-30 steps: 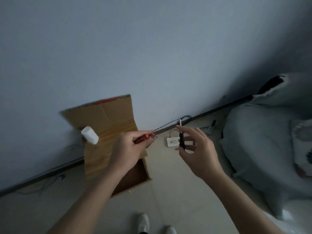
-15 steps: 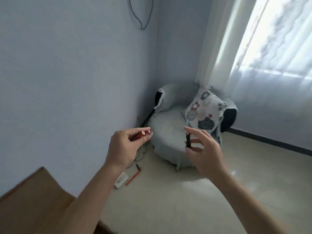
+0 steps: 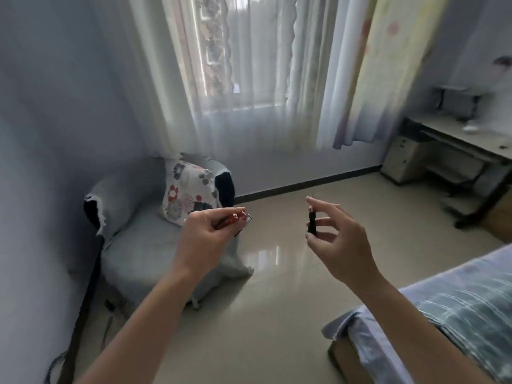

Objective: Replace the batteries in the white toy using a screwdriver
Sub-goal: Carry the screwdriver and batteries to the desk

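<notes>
the view is swinging to the right: the cardboard box that was filling it a moment ago is gone, and the grey chair (image 3: 133, 245) with its flowered cushion (image 3: 188, 195) is now sitting at the left, the curtained window (image 3: 249, 79) at the far middle, a worktop (image 3: 457, 137) at the far right and a bed (image 3: 457, 314) at the near right. through the turn both hands are keeping what they carry. the left hand (image 3: 205, 239) is holding its grip clamped on the red batteries (image 3: 234, 218), whose ends are poking out to the right. the right hand (image 3: 340, 239) is pinching the small black screwdriver (image 3: 312, 223) upright between thumb and forefinger, with the other fingers loosely curled. the hands are staying apart above the shiny floor (image 3: 277, 273). the white toy is not showing anywhere in this view, so i am judging that the person is turning to find it or to carry the parts to it, and that no unscrewing is under way yet.
</notes>
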{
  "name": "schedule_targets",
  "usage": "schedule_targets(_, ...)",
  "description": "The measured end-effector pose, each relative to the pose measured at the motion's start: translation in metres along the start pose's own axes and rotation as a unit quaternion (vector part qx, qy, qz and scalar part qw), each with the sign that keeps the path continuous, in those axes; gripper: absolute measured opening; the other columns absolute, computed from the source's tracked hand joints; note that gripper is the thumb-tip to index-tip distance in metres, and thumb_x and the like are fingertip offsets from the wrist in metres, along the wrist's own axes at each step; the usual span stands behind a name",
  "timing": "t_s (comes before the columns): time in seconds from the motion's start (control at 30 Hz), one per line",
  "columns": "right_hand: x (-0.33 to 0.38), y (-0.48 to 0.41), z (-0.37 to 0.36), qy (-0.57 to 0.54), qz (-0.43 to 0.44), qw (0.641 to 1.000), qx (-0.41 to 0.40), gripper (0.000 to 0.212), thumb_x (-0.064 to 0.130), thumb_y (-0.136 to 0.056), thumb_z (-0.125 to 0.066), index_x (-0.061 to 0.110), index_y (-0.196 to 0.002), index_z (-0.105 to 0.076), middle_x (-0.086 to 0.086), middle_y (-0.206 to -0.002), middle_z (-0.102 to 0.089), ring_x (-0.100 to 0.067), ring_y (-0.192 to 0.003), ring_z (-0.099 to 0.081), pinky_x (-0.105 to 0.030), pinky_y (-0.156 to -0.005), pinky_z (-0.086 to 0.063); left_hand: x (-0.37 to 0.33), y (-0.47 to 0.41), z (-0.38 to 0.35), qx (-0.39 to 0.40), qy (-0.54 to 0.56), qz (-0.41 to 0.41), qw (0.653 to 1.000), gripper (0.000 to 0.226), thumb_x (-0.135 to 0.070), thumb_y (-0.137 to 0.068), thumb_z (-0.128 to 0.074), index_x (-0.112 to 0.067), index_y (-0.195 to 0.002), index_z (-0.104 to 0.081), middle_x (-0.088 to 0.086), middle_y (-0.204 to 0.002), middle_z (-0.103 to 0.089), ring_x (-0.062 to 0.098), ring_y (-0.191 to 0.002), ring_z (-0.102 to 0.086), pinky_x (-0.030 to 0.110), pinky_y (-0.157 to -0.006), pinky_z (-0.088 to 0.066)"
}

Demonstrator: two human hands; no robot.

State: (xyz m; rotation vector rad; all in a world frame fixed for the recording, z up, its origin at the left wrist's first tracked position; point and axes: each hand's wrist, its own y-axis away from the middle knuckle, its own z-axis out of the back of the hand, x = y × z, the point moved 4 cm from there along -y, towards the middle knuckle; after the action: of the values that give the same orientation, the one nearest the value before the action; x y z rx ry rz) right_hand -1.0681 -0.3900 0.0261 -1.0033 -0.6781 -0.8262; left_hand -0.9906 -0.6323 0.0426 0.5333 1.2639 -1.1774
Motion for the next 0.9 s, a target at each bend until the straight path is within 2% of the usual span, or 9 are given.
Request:
schedule_targets(0.13, -0.050, -0.026, 0.064, 0.038, -0.027, 0.997, -0.061, 0.064, -0.006, -0.078, -0.073, 0.026, -0.133, -0.060, 0.007, -0.111, -0.064, -0.003, -0.097, -0.066, -0.014, -0.079, -0.055, -0.007, -0.060, -0.091, 0.057, 0.020, -0.012, 0.998, 0.021, -0.020, -0.076, -0.084, -0.029, -0.095, -0.080, -0.008, -0.087, -0.078, 0.012, -0.084, -0.075, 0.032, -0.083, -0.058)
schedule_targets(0.2, -0.077, -0.041, 0.097, 0.053, -0.043, 0.993, -0.092, 0.064, -0.006, -0.078, -0.073, 0.025, -0.133, -0.060, 0.007, -0.111, -0.063, -0.002, -0.097, -0.065, -0.012, -0.079, -0.055, -0.012, -0.090, -0.137, 0.087, 0.034, -0.005, 0.996, 0.021, -0.017, -0.077, -0.084, -0.027, -0.094, -0.080, -0.007, -0.086, -0.078, 0.013, -0.083, -0.075, 0.031, -0.084, -0.058)
schedule_targets(0.37, -0.142, -0.086, 0.172, 0.082, -0.071, 0.983, -0.145, 0.066, -0.008, -0.077, -0.071, 0.030, -0.130, -0.061, 0.009, -0.109, -0.063, -0.004, -0.095, -0.067, -0.017, -0.078, -0.057, -0.025, -0.160, -0.243, 0.127, 0.040, -0.013, 0.991, 0.020, -0.019, -0.077, -0.085, -0.023, -0.096, -0.081, -0.009, -0.080, -0.077, 0.003, -0.072, -0.071, 0.014, -0.072, -0.051)
schedule_targets(0.5, -0.181, -0.124, 0.221, 0.111, -0.085, 0.977, -0.161, 0.066, -0.006, -0.077, -0.070, 0.031, -0.130, -0.061, 0.009, -0.108, -0.062, -0.007, -0.095, -0.067, -0.018, -0.078, -0.058, -0.029, -0.207, -0.313, 0.146, 0.061, -0.009, 0.987, 0.021, -0.020, -0.076, -0.085, -0.021, -0.097, -0.081, -0.008, -0.080, -0.078, 0.003, -0.070, -0.070, 0.012, -0.071, -0.049)
schedule_targets(0.9, -0.295, -0.235, 0.282, 0.164, -0.141, 0.952, -0.219, 0.065, -0.008, -0.078, -0.068, 0.031, -0.130, -0.062, 0.010, -0.109, -0.062, -0.006, -0.096, -0.066, -0.021, -0.078, -0.059, -0.006, -0.371, -0.457, 0.211, 0.075, -0.023, 0.974, 0.017, -0.022, -0.078, -0.084, -0.025, -0.095, -0.081, -0.011, -0.076, -0.076, 0.000, -0.068, -0.069, 0.008, -0.066, -0.046)
